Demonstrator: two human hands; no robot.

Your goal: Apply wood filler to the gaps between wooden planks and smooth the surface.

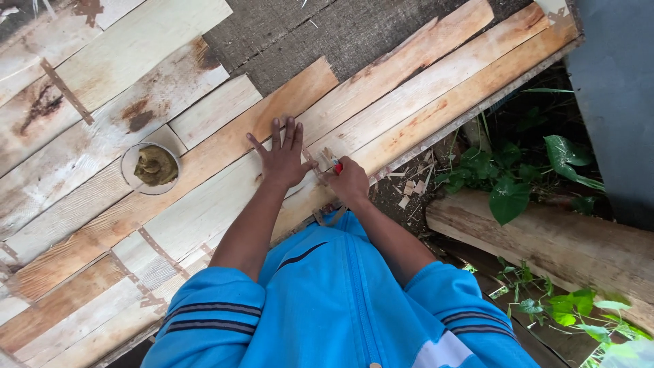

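A blue zipped jacket (340, 300) with dark-striped sleeve cuffs is seen nearest the camera, and both bare forearms are stretched out from it over a surface of pale wooden planks (204, 204); the left hand (285, 158) is laid palm down on the planks, its fingers spread apart and pressed flat against the wood; just beside it, the right hand (351, 180) is closed in a fist around a small red-handled tool (336, 165) (its kind cannot be made out), and the tool's tip is held against the plank between the two hands, close to the near edge of the boards. To the left of the hands, well apart from them, a small round dish (150, 167) of brownish-green paste is set on the planks; thin strips of metal banding (158, 249) are seen nailed across several boards. Beyond the hands, a patch of grey coarse fabric (320, 31) is exposed between the planks. Off the right edge, wood chips (411, 189) are scattered on dark ground, a rough log (545, 242) is laid there, and green leafy plants (511, 174) are grown beside a grey wall (616, 88).
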